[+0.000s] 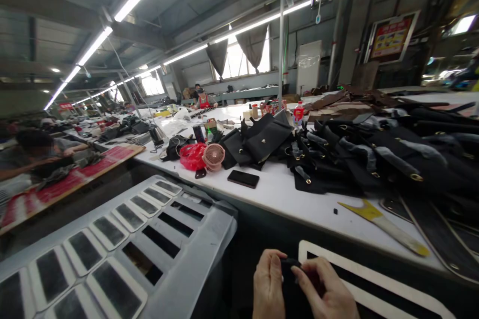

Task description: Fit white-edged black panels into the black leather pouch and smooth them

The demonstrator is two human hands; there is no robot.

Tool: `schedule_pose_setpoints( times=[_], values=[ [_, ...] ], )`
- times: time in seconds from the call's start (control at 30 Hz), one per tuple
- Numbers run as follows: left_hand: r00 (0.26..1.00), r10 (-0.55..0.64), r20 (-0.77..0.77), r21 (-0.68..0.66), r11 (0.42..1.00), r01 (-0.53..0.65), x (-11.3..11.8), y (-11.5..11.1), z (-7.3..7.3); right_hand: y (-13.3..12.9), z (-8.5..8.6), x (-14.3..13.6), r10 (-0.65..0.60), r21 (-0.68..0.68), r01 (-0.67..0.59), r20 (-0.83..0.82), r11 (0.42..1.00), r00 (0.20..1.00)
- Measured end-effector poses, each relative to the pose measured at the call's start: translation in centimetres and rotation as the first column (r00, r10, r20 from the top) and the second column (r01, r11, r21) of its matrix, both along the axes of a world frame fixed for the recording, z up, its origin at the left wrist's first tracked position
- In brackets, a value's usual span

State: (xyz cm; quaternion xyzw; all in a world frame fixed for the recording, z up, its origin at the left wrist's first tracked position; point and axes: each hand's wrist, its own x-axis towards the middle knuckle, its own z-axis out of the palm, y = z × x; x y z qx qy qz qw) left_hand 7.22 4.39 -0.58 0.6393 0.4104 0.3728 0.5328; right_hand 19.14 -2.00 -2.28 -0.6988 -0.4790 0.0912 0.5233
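Both hands sit low at the bottom edge of the view, below the near edge of the white surface point(284, 194). Left hand point(267, 284) and right hand point(325, 291) are together on a small black piece point(290, 265); most of it is hidden between them.

Fingers: left thumb and fingers pinch the piece's upper edge; right fingers point(305, 275) curl over it from the other side. Both grasping, neither released.

Handling, as a judgement: the piece looks like thin dark fabric or leatherette, the same stock as the black pile point(374, 159) with brass eyelets on the surface. Probably light, limp, folds under its own weight, not fragile. Slightly slick face likely. Best held at an edge or seam with a two-point pinch, so it stays flat.

Nearby: yellow-tipped scraper tool point(385, 227), black phone point(243, 178), pink fan point(213, 156), grey slotted tray point(187, 259) at left.
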Motion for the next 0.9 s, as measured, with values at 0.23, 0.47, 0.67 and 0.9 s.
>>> schedule_pose_setpoints(
  times=[0.23, 0.47, 0.67, 0.9],
  values=[
    [0.999, -0.040, -0.003, 0.004, 0.999, 0.040, -0.5, -0.6, 1.6, -0.1, 4.2, 0.6, 0.161, -0.162, -0.191, -0.185, 0.968, 0.970],
    [0.999, -0.018, -0.032, -0.044, 0.999, 0.016, -1.1, -0.3, 1.0, -0.5, 2.5, -0.6, 0.094, -0.037, -0.134, -0.535, 0.990, 0.840],
    [0.995, 0.058, -0.085, -0.112, 0.991, -0.067, -2.1, 0.7, -0.4, -3.0, 0.9, -3.3, 0.050, -0.251, -0.126, -0.291, 0.960, 0.955],
    [0.991, 0.112, -0.079, -0.084, 0.989, -0.119, -2.4, 0.6, -0.5, -3.2, 0.5, -5.3, 0.051, -0.219, -0.111, -0.261, 0.969, 0.964]
  ],
)
